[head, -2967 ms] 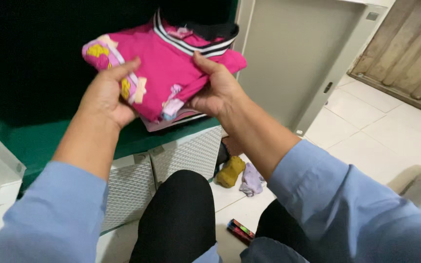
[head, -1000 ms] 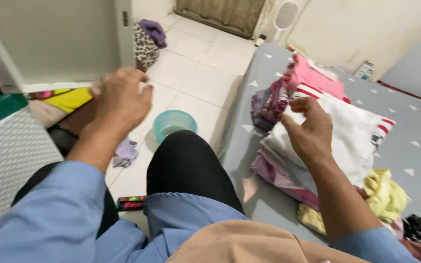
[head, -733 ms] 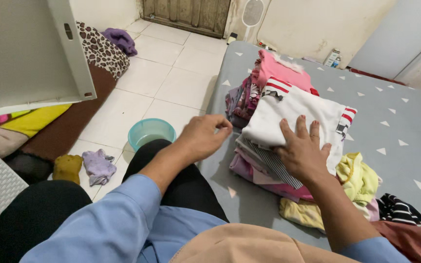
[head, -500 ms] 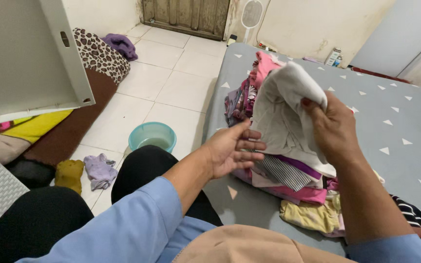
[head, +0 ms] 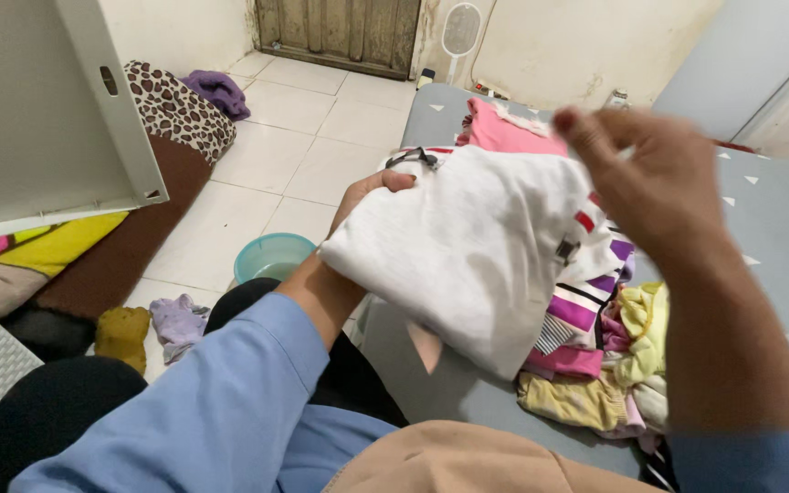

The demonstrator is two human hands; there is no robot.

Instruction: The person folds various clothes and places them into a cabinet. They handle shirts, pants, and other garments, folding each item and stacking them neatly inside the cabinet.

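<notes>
Between the hands, a folded white shirt (head: pixel 477 256) rests on the left hand (head: pixel 367 196); the right hand (head: pixel 655 178) hovers above, loosely pinched, empty; unsupported, the fold may slide apart.

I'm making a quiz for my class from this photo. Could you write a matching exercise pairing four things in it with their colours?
Things:
1. bowl
2. top held by the left hand
3. cushion
4. sleeve

Colours:
a. leopard print
b. light blue
c. teal
d. white

Pairs: 1-c, 2-d, 3-a, 4-b
</notes>
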